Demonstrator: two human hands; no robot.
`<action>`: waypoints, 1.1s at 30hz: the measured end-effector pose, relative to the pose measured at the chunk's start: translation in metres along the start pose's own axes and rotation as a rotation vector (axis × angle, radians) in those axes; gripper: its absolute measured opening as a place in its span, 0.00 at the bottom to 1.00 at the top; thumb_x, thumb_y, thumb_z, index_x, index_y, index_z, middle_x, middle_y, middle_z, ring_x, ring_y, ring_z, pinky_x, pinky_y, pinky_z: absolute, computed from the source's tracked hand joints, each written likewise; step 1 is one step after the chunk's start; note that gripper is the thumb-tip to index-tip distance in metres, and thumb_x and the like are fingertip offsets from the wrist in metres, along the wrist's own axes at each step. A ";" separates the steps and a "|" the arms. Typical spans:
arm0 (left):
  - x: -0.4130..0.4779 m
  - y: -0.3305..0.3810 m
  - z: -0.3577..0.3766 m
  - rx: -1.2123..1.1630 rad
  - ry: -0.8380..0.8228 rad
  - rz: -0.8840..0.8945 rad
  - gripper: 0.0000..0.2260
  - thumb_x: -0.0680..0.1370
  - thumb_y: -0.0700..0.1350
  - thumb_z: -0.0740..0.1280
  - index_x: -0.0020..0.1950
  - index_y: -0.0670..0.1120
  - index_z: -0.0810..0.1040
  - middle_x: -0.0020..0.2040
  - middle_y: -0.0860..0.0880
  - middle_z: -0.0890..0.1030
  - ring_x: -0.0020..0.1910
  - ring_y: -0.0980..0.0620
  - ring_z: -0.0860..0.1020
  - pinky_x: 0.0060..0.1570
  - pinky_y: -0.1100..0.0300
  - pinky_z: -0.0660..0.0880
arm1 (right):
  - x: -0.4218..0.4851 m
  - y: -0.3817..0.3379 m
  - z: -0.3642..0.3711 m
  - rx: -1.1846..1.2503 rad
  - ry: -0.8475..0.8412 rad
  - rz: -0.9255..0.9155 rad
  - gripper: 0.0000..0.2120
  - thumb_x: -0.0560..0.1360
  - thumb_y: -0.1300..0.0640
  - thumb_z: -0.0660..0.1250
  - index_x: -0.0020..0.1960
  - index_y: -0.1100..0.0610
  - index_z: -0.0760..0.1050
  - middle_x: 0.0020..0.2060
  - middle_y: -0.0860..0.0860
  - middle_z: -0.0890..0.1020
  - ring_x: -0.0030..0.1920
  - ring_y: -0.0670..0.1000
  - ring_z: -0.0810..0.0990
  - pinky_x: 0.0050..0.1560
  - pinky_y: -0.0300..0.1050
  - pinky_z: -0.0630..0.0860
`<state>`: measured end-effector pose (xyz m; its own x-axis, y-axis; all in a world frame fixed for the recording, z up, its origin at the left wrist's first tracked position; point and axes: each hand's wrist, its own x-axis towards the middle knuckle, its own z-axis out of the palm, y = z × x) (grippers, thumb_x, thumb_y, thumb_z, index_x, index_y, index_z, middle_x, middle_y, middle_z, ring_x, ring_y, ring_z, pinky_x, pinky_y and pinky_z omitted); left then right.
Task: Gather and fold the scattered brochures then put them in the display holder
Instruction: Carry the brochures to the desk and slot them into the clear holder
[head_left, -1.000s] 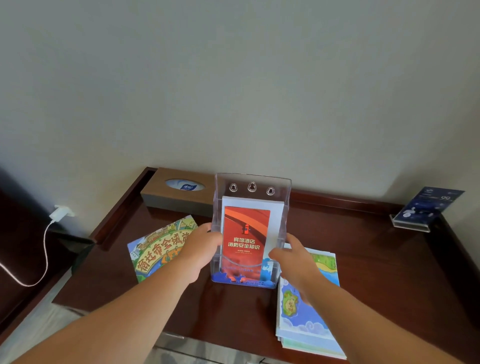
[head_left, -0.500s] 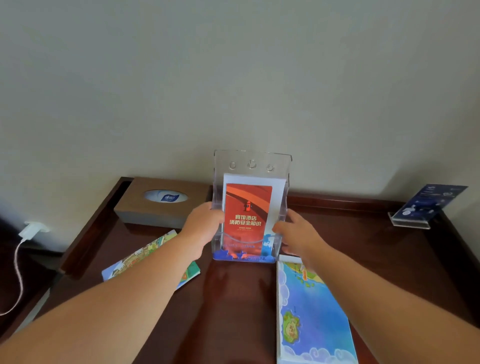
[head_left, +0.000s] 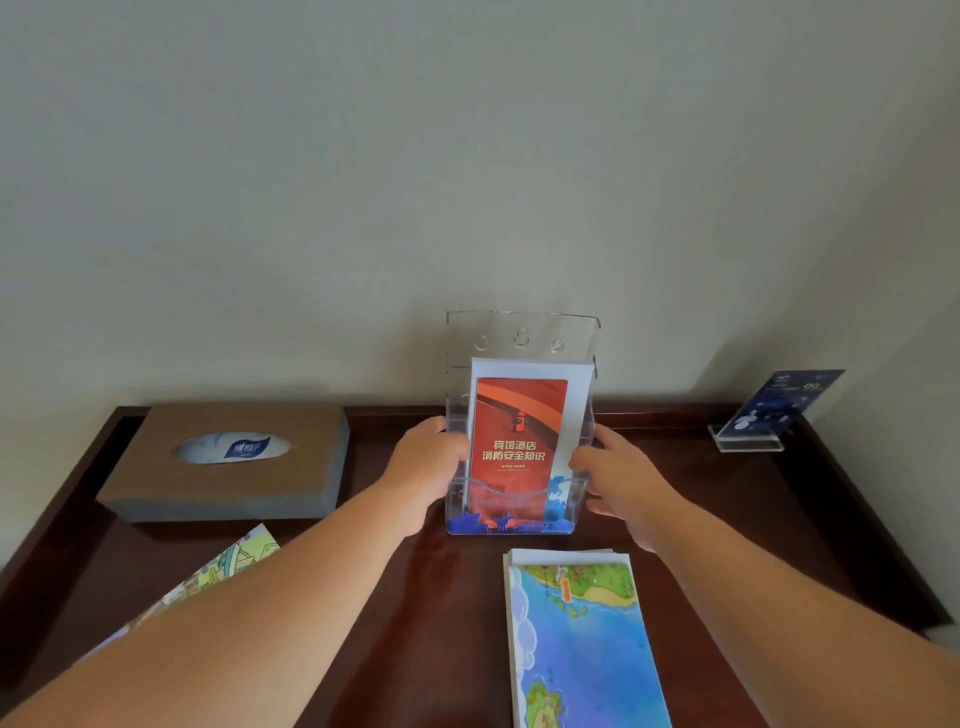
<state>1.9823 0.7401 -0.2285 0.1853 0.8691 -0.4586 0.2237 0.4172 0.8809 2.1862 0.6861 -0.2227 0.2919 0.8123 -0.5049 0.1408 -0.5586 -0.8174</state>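
Blue and green map art covers the nearest brochure stack (head_left: 582, 639), which lies flat on the dark wooden table (head_left: 441, 623) at the lower right, a few white sheet edges showing at its top. To the left, a second illustrated brochure (head_left: 228, 566) lies at an angle, partly hidden under the left forearm. Beyond these, both hands reach forward to the clear display holder (head_left: 522, 338), which stands upright between them towards the back of the table. The left hand (head_left: 426, 467) grips its left wall with the fingers curled round the edge, and the right hand (head_left: 623, 478) clasps the right wall in the same way, thumb towards the front. Whether the base sits fully on the wood I cannot tell. Inside the holder a red brochure (head_left: 519, 431) with pale Chinese lettering stands in front, with white sheets (head_left: 579, 395) just behind it. Left of the holder rests a brown tissue box (head_left: 234, 483) with an oval opening. Far right, near the back corner, a small acrylic sign stand (head_left: 774, 410) holds a dark blue card. A plain pale wall (head_left: 467, 156) rises behind everything.
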 end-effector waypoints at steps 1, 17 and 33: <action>0.001 0.000 0.005 -0.006 0.000 0.007 0.13 0.72 0.40 0.63 0.52 0.51 0.81 0.48 0.50 0.85 0.48 0.51 0.81 0.44 0.56 0.74 | 0.003 0.000 -0.004 0.002 0.000 0.002 0.17 0.76 0.60 0.63 0.63 0.46 0.72 0.52 0.50 0.83 0.47 0.48 0.83 0.35 0.41 0.73; 0.014 0.016 0.045 -0.009 0.109 0.011 0.10 0.73 0.41 0.65 0.50 0.53 0.80 0.39 0.55 0.82 0.40 0.55 0.79 0.40 0.57 0.74 | 0.035 0.004 -0.046 -0.018 -0.085 -0.056 0.19 0.76 0.60 0.63 0.64 0.42 0.71 0.51 0.45 0.84 0.47 0.43 0.82 0.35 0.39 0.74; -0.032 -0.025 -0.001 0.314 0.263 -0.069 0.26 0.78 0.46 0.62 0.77 0.50 0.62 0.73 0.46 0.69 0.66 0.47 0.72 0.60 0.55 0.69 | -0.022 0.007 0.015 -0.326 0.210 -0.515 0.22 0.72 0.60 0.65 0.65 0.52 0.69 0.58 0.50 0.73 0.59 0.54 0.73 0.60 0.54 0.73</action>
<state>1.9700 0.7022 -0.2362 -0.0824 0.8971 -0.4341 0.5153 0.4112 0.7519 2.1666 0.6664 -0.2213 0.2848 0.9583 0.0220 0.5829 -0.1549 -0.7977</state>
